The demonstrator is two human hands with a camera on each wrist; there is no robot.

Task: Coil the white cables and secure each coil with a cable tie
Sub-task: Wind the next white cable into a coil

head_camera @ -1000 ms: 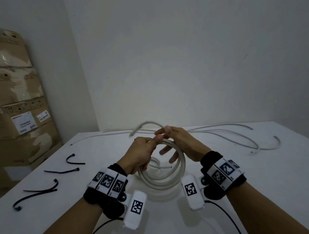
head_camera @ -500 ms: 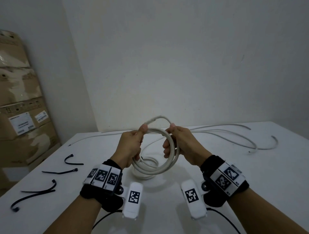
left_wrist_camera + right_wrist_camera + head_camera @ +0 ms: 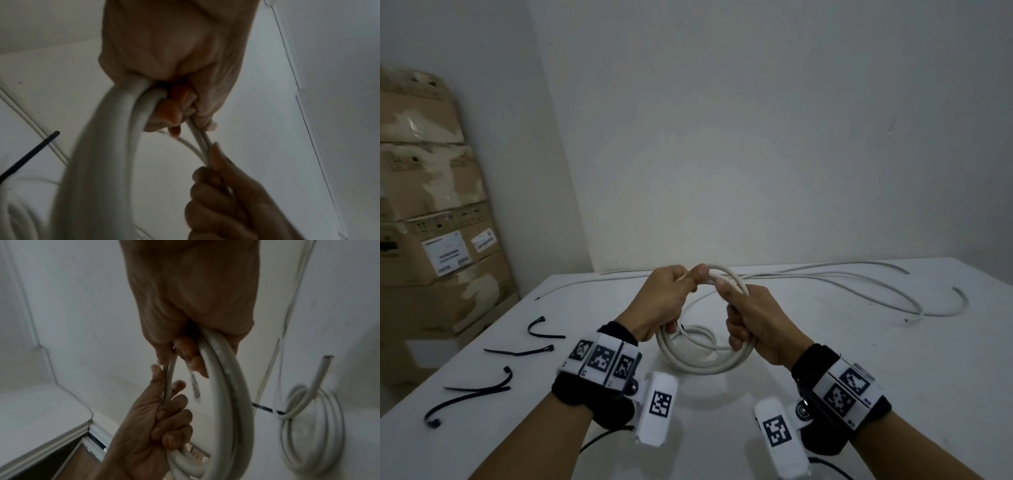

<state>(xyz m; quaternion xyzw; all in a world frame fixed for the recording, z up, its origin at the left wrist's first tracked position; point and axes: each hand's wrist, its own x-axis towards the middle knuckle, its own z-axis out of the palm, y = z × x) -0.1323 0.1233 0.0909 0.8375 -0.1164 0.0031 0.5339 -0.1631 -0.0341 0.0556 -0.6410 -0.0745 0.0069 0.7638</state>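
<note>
**Coil held in both hands above the table**

White cable coil (image 3: 705, 359) hangs upright over the white table (image 3: 859, 377), gripped by you on both sides. Your right hand (image 3: 756, 322) has its fingers wrapped around the loops; your left hand (image 3: 664, 301) pinches the top strands. Black cable ties (image 3: 517, 351) lie well apart, at your left.

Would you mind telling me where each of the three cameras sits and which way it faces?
Head: worn on the head, looking forward and down at the table; shows both forearms, left hand and right hand gripping the cable coil.
Left wrist: looks along the left hand; right hand beyond.
Right wrist: looks along the right hand; left hand beyond.
All three share the coil and both hands.
</note>
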